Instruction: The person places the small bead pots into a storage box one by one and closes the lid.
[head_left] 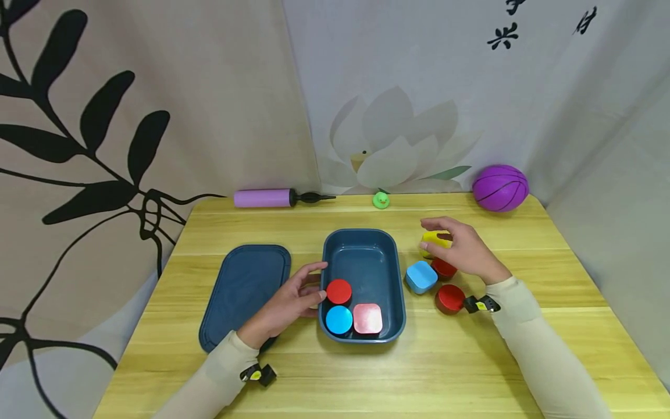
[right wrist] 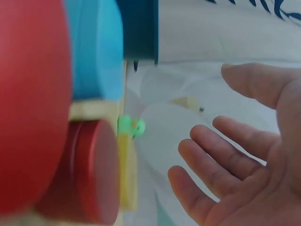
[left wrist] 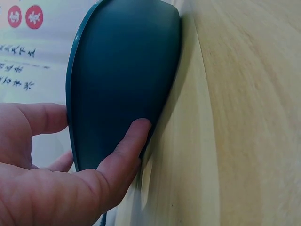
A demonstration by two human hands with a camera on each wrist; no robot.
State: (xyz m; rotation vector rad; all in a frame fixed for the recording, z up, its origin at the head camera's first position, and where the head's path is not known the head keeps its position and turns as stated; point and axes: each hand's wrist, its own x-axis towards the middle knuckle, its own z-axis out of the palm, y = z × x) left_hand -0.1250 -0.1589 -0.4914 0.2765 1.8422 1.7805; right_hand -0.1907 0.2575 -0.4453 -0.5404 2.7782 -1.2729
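A dark blue box (head_left: 400, 279) holds a red round piece (head_left: 339, 291), a blue round piece (head_left: 339, 320) and a pink square piece (head_left: 368, 318). Against its left side rests my left hand (head_left: 290, 295); thumb and fingers touch the outer wall, as the left wrist view shows. My right hand (head_left: 463, 251) hovers over a yellow piece (head_left: 431, 238), partly hiding it, with fingers spread and nothing between them in the right wrist view. Close by are a light blue square piece (head_left: 421, 277), a red piece (head_left: 444, 268) partly under the hand, and another red round piece (head_left: 449, 299).
A dark blue lid (head_left: 246, 291) lies left of the box, partly beneath my left forearm. Along the back edge are a purple pump (head_left: 264, 198), a small green duck (head_left: 381, 200) and a purple ball (head_left: 501, 188). Behind the table hangs a printed curtain.
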